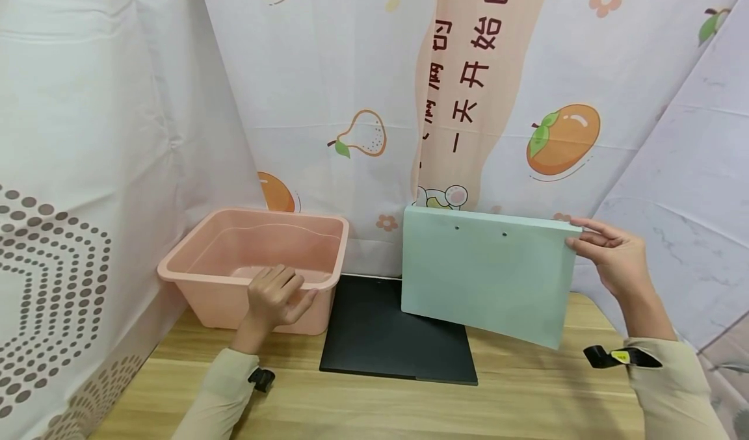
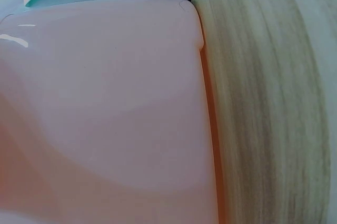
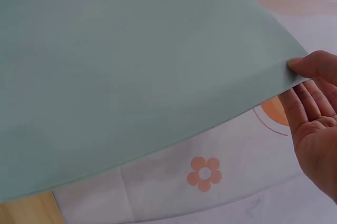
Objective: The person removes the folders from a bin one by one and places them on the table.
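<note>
A pale green file folder (image 1: 486, 271) with two small metal rivets hangs tilted above the table, its lower left part overlapping a flat black rectangular board (image 1: 398, 336). My right hand (image 1: 623, 258) pinches the folder's upper right corner, thumb on the near face and fingers behind; the right wrist view shows this hand (image 3: 318, 108) at the corner too. On the left stands a pink plastic basin (image 1: 205, 297). My left hand (image 1: 274, 297) grips its front rim, fingers curled over the edge. The left wrist view shows only the basin's outer wall (image 2: 116, 92), not the hand.
The wooden table (image 1: 351, 407) carries the basin and the board, which lies just right of the basin. Behind hangs a white curtain (image 1: 328, 69) with fruit prints and lettering. More white sheets (image 1: 88, 102) enclose the left and right sides.
</note>
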`<action>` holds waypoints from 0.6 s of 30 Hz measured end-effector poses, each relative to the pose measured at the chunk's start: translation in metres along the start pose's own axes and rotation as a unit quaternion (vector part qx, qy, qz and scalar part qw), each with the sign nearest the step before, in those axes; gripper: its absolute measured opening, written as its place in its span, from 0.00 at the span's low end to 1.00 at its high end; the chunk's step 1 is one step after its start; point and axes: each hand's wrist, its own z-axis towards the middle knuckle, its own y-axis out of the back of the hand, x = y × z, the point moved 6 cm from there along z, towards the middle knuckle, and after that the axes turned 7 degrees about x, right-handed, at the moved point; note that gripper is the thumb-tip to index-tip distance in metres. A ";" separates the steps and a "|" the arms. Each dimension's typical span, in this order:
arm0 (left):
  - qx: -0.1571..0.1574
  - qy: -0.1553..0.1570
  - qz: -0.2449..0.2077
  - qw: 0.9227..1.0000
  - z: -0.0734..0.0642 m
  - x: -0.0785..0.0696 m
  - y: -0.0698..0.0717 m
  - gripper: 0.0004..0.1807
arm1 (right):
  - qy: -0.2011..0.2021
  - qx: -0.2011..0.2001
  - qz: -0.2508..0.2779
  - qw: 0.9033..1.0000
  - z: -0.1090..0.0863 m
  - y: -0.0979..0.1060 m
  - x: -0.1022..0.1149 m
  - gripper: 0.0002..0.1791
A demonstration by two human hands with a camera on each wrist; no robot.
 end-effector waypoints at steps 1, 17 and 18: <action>0.000 0.000 -0.001 1.000 0.000 0.000 0.000 0.26 | -0.001 0.003 0.002 1.000 0.000 0.001 -0.001 0.24; -0.011 -0.006 -0.001 1.000 0.005 -0.002 0.001 0.26 | 0.005 0.041 0.035 0.999 -0.005 0.027 -0.024 0.26; -0.011 -0.007 0.000 1.000 0.005 -0.003 0.001 0.26 | 0.003 0.042 0.036 0.998 -0.005 0.028 -0.025 0.26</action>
